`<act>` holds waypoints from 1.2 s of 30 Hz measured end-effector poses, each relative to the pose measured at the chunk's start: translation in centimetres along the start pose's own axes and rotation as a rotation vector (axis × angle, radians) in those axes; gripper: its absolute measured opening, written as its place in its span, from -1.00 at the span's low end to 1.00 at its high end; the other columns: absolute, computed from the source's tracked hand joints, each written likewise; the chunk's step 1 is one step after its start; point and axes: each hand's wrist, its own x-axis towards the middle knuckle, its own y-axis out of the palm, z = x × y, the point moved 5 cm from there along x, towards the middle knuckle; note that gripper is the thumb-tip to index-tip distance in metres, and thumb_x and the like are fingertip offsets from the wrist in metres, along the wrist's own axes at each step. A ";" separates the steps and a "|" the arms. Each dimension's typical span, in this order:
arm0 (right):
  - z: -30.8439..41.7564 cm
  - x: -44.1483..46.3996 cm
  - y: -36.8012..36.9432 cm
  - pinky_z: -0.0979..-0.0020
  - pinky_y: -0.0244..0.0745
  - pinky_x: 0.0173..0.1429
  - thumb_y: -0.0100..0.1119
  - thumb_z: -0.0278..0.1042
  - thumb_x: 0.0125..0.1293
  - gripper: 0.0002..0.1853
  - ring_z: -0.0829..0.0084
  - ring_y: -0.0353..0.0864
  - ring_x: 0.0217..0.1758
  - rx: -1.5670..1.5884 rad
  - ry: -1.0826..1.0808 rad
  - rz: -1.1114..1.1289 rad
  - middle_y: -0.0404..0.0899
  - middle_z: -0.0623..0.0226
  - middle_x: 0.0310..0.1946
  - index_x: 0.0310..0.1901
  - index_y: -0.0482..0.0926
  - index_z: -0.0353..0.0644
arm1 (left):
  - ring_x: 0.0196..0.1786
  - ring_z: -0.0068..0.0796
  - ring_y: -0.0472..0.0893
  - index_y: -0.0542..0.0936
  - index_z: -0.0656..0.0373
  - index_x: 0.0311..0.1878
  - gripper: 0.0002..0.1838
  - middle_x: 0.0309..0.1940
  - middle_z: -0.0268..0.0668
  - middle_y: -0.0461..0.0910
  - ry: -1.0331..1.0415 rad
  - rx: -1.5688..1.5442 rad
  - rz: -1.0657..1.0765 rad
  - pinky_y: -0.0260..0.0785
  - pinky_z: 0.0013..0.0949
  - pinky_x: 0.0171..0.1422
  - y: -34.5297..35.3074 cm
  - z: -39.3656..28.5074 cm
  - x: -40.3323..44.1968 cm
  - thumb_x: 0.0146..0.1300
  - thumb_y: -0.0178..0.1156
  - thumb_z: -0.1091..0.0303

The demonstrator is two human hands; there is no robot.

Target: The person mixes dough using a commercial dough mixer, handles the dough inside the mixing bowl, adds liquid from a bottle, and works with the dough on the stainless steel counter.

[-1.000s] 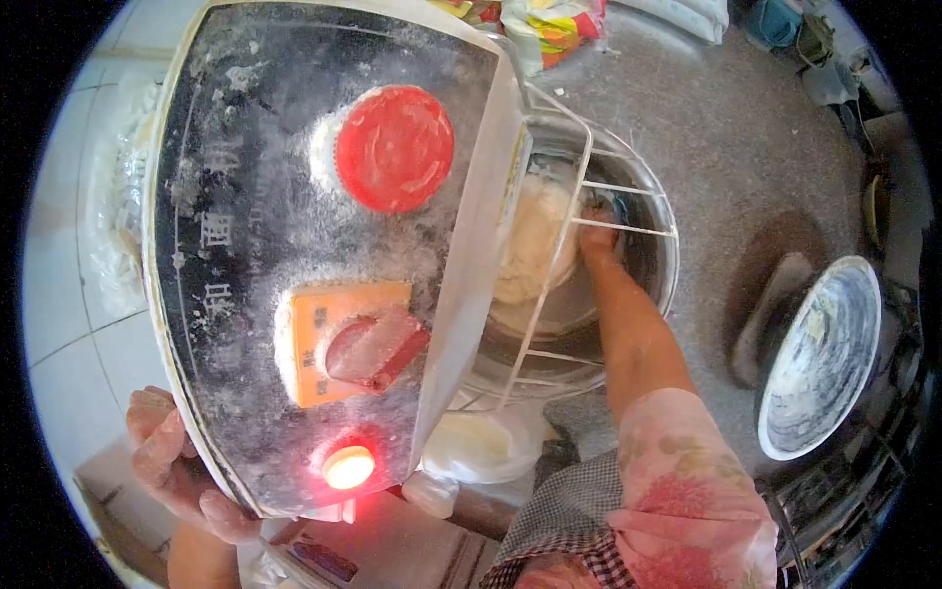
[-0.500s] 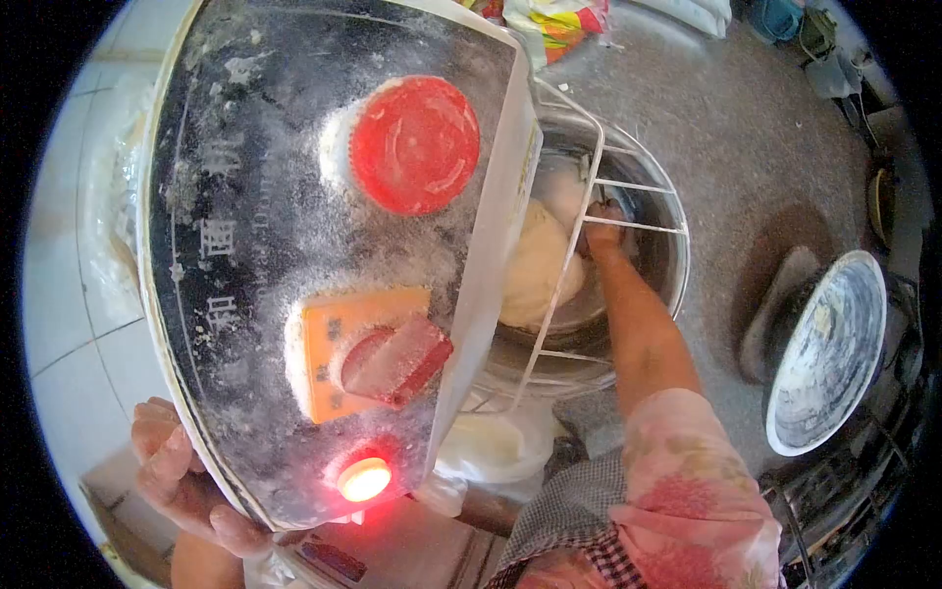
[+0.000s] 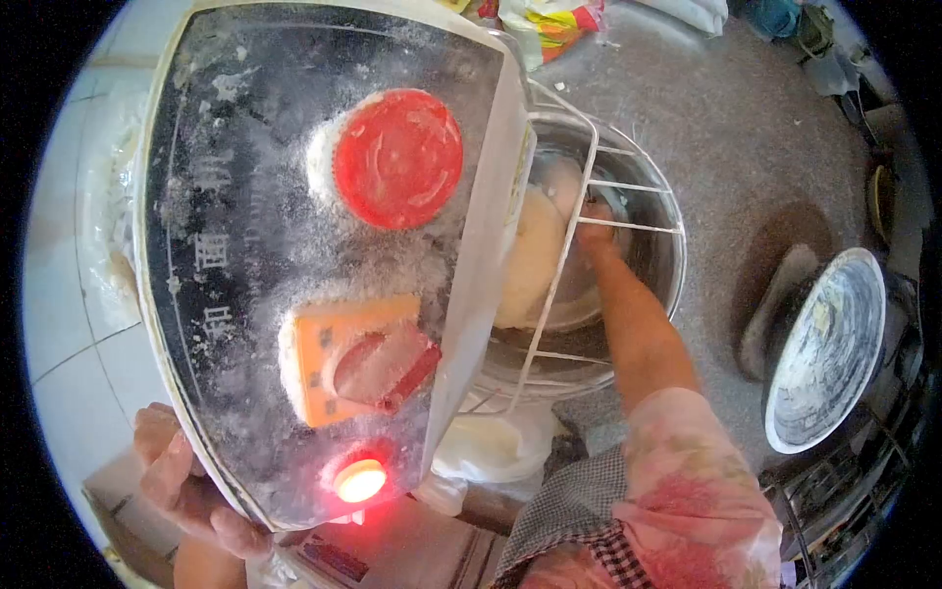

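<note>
A floury control panel (image 3: 294,245) fills the left half, with a red round button (image 3: 397,159), a red knob (image 3: 386,368) on an orange plate and a lit lamp (image 3: 360,480). My left hand (image 3: 191,486) rests against its lower left edge, fingers apart. To the right is a steel mixing bowl (image 3: 675,265) under a white wire guard (image 3: 628,225). Pale dough (image 3: 530,260) lies inside the bowl. My right hand (image 3: 595,224) reaches into the bowl beside the dough; its fingers are partly hidden by the guard, and what they touch is unclear.
A flour-smeared basin (image 3: 826,350) stands at the right on the grey floor (image 3: 731,128). Colourful bags (image 3: 551,27) lie at the top. Clear plastic (image 3: 106,216) lies on white tiles at the left. Below the bowl is a pale bag (image 3: 500,447).
The dough in the bowl has changed shape and position. The view has shifted slightly; my left hand stays at the panel edge and my right hand stays in the bowl.
</note>
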 end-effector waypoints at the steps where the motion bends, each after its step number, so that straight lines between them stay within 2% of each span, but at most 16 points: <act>1: 0.5 -0.3 -0.4 0.17 0.38 -0.15 0.04 -0.10 0.15 -0.60 0.08 0.52 -0.25 0.085 -0.003 -0.033 0.52 0.00 -0.36 -0.23 0.46 -0.36 | -0.34 -0.41 0.27 0.30 0.22 0.07 -0.41 -0.37 -0.20 0.34 -0.007 0.001 -0.021 0.09 -0.32 -0.27 0.2 0.0 -0.1 0.10 -0.04 -0.04; 4: -2.7 2.1 1.8 0.17 0.39 -0.12 0.00 -0.14 0.15 -0.64 0.06 0.51 -0.24 -0.203 0.103 0.185 0.51 -0.02 -0.37 -0.25 0.46 -0.35 | -0.34 -0.43 0.24 0.31 0.23 0.06 -0.42 -0.41 -0.25 0.31 0.000 0.002 -0.045 0.07 -0.33 -0.27 0.4 0.2 -0.3 0.12 -0.07 -0.06; 7: 1.3 1.2 0.3 0.17 0.40 -0.10 -0.05 -0.17 0.15 -0.65 0.07 0.51 -0.20 -0.532 -0.142 0.218 0.50 -0.07 -0.35 -0.24 0.47 -0.35 | -0.33 -0.43 0.24 0.32 0.22 0.04 -0.44 -0.39 -0.24 0.31 0.000 0.011 -0.043 0.07 -0.33 -0.26 0.2 0.2 -0.4 0.13 -0.08 -0.06; 10: -0.1 2.1 1.3 0.15 0.40 -0.07 -0.09 -0.17 0.16 -0.65 0.04 0.49 -0.15 -0.327 -0.125 0.126 0.48 -0.11 -0.29 -0.26 0.50 -0.32 | -0.32 -0.42 0.26 0.32 0.21 0.03 -0.45 -0.37 -0.21 0.34 0.002 0.010 -0.083 0.09 -0.32 -0.24 0.4 0.1 -0.4 0.14 -0.10 -0.06; 14: -2.2 2.9 3.3 0.16 0.40 -0.06 -0.08 -0.20 0.15 -0.67 0.04 0.49 -0.14 -0.560 -0.259 0.193 0.48 -0.07 -0.23 -0.22 0.51 -0.28 | -0.30 -0.40 0.30 0.32 0.20 0.03 -0.46 -0.32 -0.15 0.36 0.011 0.002 -0.097 0.11 -0.31 -0.22 0.3 -0.1 -0.4 0.16 -0.12 -0.06; 18: -2.1 2.9 3.8 0.16 0.40 -0.05 -0.06 -0.20 0.14 -0.67 0.03 0.49 -0.13 -0.686 -0.344 0.306 0.49 -0.06 -0.21 -0.20 0.52 -0.27 | -0.38 -0.46 0.23 0.32 0.24 0.01 -0.44 -0.44 -0.25 0.28 0.009 0.056 -0.101 0.06 -0.34 -0.30 0.3 -0.2 -0.1 0.15 -0.12 -0.07; 22: 2.4 0.6 2.9 0.14 0.41 -0.06 -0.03 -0.18 0.13 -0.65 0.00 0.49 -0.12 -0.705 -0.379 0.462 0.49 -0.09 -0.24 -0.19 0.51 -0.30 | -0.44 -0.51 0.14 0.32 0.27 -0.01 -0.43 -0.53 -0.36 0.16 -0.010 0.053 -0.074 -0.02 -0.37 -0.36 0.0 0.2 -0.6 0.14 -0.12 -0.07; 23: 4.5 -0.1 1.0 0.11 0.39 -0.05 -0.02 -0.15 0.12 -0.60 -0.08 0.46 -0.09 -0.615 -0.166 0.466 0.48 -0.17 -0.23 -0.13 0.47 -0.32 | -0.46 -0.53 0.12 0.33 0.27 -0.01 -0.43 -0.55 -0.38 0.13 -0.010 0.029 -0.090 -0.04 -0.38 -0.38 0.0 0.3 -0.7 0.14 -0.12 -0.08; 26: 6.4 -1.4 -2.2 0.11 0.37 -0.01 0.01 -0.16 0.11 -0.59 -0.10 0.43 -0.03 -0.447 -0.041 0.455 0.47 -0.18 -0.19 -0.12 0.44 -0.33 | -0.34 -0.45 0.25 0.29 0.19 0.04 -0.41 -0.39 -0.26 0.25 -0.095 0.057 0.016 0.10 -0.38 -0.26 -0.6 0.4 -1.2 0.18 -0.17 -0.14; 27: 7.3 -2.0 -3.4 0.10 0.35 0.00 0.02 -0.18 0.11 -0.60 -0.10 0.42 -0.02 -0.401 -0.021 0.453 0.46 -0.18 -0.19 -0.12 0.43 -0.34 | -0.40 -0.49 0.19 0.31 0.21 0.01 -0.43 -0.45 -0.31 0.21 -0.043 0.048 -0.057 0.02 -0.40 -0.33 -0.2 0.3 -0.9 0.19 -0.18 -0.13; 29: 10.7 -4.4 -6.1 0.09 0.32 0.02 0.05 -0.24 0.10 -0.64 -0.11 0.41 -0.02 -0.336 -0.037 0.456 0.46 -0.17 -0.20 -0.16 0.40 -0.36 | -0.39 -0.48 0.18 0.31 0.26 -0.01 -0.41 -0.44 -0.29 0.22 -0.031 0.067 -0.033 0.01 -0.40 -0.32 -0.1 0.4 -1.0 0.19 -0.19 -0.12; 32: 10.8 -6.1 -7.6 0.10 0.31 0.02 0.09 -0.30 0.09 -0.68 -0.10 0.41 -0.06 -0.620 -0.283 0.500 0.45 -0.16 -0.23 -0.19 0.40 -0.35 | -0.37 -0.47 0.18 0.31 0.27 -0.01 -0.41 -0.43 -0.26 0.22 -0.069 0.042 -0.027 0.02 -0.39 -0.30 -0.2 0.3 -0.9 0.18 -0.20 -0.12; 34: 9.9 -6.3 -8.6 0.12 0.32 0.00 0.10 -0.33 0.09 -0.71 -0.08 0.43 -0.09 -0.619 -0.228 0.364 0.45 -0.15 -0.25 -0.20 0.43 -0.33 | -0.36 -0.46 0.19 0.31 0.27 -0.01 -0.41 -0.42 -0.26 0.22 -0.091 0.038 -0.025 0.03 -0.38 -0.29 -0.1 0.2 -0.9 0.18 -0.19 -0.12; 36: 9.4 -6.3 -9.0 0.14 0.34 -0.02 0.10 -0.33 0.09 -0.74 -0.06 0.44 -0.11 -0.377 0.032 0.129 0.46 -0.13 -0.27 -0.21 0.46 -0.30 | -0.35 -0.45 0.19 0.30 0.27 0.00 -0.41 -0.43 -0.27 0.21 -0.096 0.051 -0.035 0.04 -0.39 -0.28 0.0 0.4 -1.0 0.18 -0.19 -0.12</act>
